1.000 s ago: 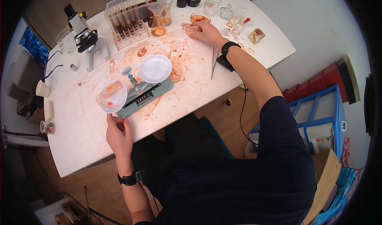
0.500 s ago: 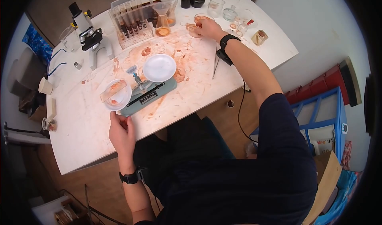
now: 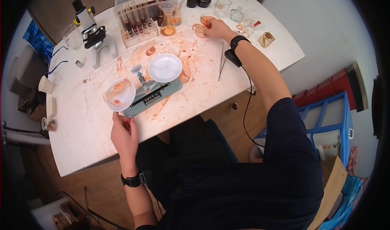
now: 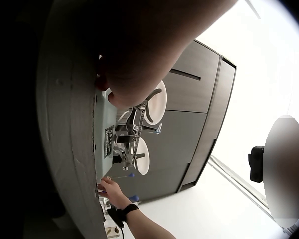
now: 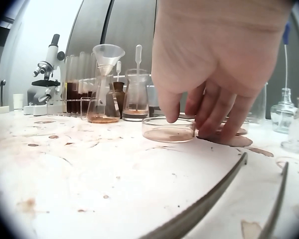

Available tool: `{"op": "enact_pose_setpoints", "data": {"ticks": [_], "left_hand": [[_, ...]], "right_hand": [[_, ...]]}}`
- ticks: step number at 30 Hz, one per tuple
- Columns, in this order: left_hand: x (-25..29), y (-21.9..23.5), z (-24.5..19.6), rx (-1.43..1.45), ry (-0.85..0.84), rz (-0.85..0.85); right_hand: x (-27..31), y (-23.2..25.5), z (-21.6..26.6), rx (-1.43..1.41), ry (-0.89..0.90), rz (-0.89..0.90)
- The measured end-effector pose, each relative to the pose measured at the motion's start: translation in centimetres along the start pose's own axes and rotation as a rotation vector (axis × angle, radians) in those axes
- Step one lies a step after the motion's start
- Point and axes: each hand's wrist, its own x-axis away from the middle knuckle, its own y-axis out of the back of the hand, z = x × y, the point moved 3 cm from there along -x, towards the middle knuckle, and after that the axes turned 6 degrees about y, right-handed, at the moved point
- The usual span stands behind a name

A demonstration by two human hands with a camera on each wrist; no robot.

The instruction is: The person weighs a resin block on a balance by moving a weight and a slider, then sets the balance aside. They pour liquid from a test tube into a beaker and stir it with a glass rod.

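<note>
My left hand (image 3: 125, 133) rests loosely curled at the table's front edge, beside the left end of the green balance scale (image 3: 156, 98). Its thumb lies close to the scale's base in the left wrist view. On the scale's left pan (image 3: 129, 98) lie a clear rectangular strip (image 3: 116, 91) with red smears and a small red bit. The right pan (image 3: 165, 67) holds nothing. Across the table my right hand (image 3: 219, 29) pinches the rim of a shallow petri dish (image 5: 162, 133), fingertips partly hidden. A second petri dish (image 3: 207, 17) stands just behind it.
Long metal tweezers (image 3: 221, 63) lie near the right hand. At the back stand a test tube rack (image 3: 140, 37), a flask with a funnel (image 3: 167, 27), dark bottles (image 3: 191, 0) and a microscope (image 3: 94, 37). Reddish stains cover the tabletop (image 3: 91, 95).
My right hand has drawn back rightward over the near petri dish, its fingers more bent. The left hand stays beside the scale. The head view has shifted slightly.
</note>
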Motion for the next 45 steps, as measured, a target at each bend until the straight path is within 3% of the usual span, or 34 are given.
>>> {"op": "enact_pose_setpoints", "data": {"ticks": [19, 29, 35, 38, 42, 45], "left_hand": [[0.0, 0.0, 0.0, 0.009, 0.003, -0.008], [0.0, 0.0, -0.1, 0.018, 0.008, -0.003], [-0.1, 0.0, 0.1, 0.002, 0.019, -0.001], [-0.2, 0.2, -0.2, 0.002, -0.003, -0.011], [-0.3, 0.4, -0.3, 0.012, 0.001, -0.003], [-0.3, 0.7, -0.7, 0.026, -0.005, -0.011]], "right_hand": [[0.6, 0.0, 0.3, -0.049, 0.008, 0.073], [0.2, -0.1, 0.6, 0.100, 0.090, 0.067], [1.8, 3.5, 3.5, 0.254, 0.039, 0.171], [1.5, 3.6, 3.3, 0.359, 0.182, -0.058], [4.7, 7.2, 12.2, 0.114, 0.350, -0.246], [7.0, 7.9, 19.1, -0.052, 0.715, -0.481]]}}
